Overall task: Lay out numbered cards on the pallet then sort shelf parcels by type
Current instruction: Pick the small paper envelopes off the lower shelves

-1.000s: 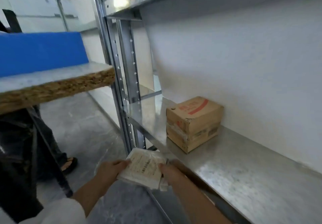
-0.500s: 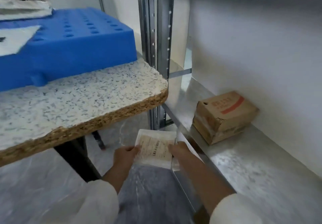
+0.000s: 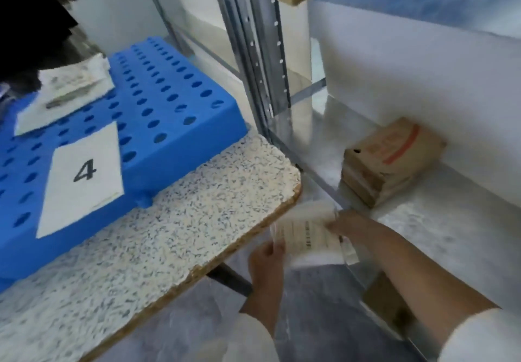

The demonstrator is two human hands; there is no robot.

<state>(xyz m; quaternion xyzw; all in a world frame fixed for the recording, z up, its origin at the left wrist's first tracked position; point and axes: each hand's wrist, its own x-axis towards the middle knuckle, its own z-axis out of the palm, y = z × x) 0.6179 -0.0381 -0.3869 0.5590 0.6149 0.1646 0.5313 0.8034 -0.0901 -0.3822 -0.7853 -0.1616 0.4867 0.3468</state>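
As both hands [image 3: 267,257] [image 3: 348,225] grip a parcel [image 3: 307,237], one card [image 3: 81,181] reads 4.

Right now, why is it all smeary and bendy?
Head view: motion blur smears the white parcel, left hand and right hand; the card marked 4 reads clearly; the wide lens bends the shelf post; the metal shelf glares.
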